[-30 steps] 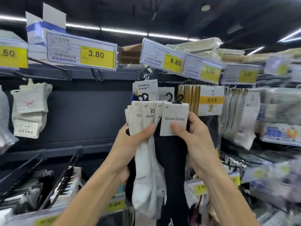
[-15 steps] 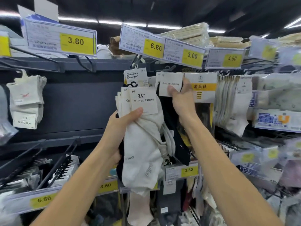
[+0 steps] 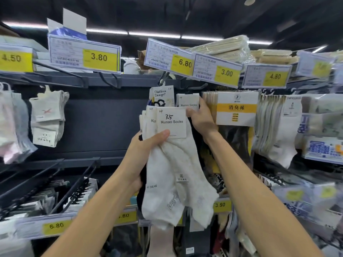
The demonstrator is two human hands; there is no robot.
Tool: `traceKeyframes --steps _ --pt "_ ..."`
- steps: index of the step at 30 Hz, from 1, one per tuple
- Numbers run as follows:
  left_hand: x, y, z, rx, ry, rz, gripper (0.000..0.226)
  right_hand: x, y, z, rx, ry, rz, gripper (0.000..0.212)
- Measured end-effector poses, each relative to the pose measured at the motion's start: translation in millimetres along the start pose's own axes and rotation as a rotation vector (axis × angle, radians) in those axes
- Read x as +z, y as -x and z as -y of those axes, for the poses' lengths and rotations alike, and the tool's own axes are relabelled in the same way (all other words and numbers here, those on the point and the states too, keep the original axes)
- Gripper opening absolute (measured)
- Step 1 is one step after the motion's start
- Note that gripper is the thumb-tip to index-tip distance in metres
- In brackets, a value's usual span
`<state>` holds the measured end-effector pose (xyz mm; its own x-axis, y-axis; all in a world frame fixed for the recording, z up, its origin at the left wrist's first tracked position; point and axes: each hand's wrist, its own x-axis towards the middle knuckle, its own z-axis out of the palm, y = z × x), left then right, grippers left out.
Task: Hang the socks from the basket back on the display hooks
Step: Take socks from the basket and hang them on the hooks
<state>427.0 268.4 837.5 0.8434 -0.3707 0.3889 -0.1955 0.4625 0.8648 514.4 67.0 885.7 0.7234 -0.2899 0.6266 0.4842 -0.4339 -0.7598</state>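
Left hand (image 3: 146, 151) gripping a bundle of white socks (image 3: 176, 179), thumb pressed on the front card marked 3.5. Right hand (image 3: 202, 119) up and to the right of that bundle, fingers pinching the card of a black sock pair (image 3: 188, 102); whether its hanger sits on the display hook (image 3: 193, 88) cannot tell. Directly above the bundle, a 6.80 price tag (image 3: 168, 57). Just right of the bundle, yellow-banded sock packs (image 3: 236, 108). Far left of the bundle, pale socks (image 3: 47, 115) hanging under a 3.80 price tag (image 3: 84, 54).
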Motion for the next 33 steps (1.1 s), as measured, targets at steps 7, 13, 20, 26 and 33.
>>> traceKeyframes --steps 7,13,20,26,33 --pt "-5 -7 5 0.061 -0.035 -0.033 0.040 -15 82 25 -0.088 -0.135 -0.024 0.048" --pt "9 -8 7 -0.028 0.080 0.106 0.040 -25 108 33 -0.132 -0.261 0.039 0.020" --pt "14 -13 6 0.098 0.009 0.027 0.026 -39 107 27 -0.014 -0.407 0.106 0.021" --pt "13 -14 5 0.153 -0.029 -0.046 0.020 -33 105 25 0.020 -0.440 0.062 0.019" --pt "2 -10 3 0.079 0.032 -0.123 0.018 -24 67 12 -0.073 -0.153 -0.271 0.014"
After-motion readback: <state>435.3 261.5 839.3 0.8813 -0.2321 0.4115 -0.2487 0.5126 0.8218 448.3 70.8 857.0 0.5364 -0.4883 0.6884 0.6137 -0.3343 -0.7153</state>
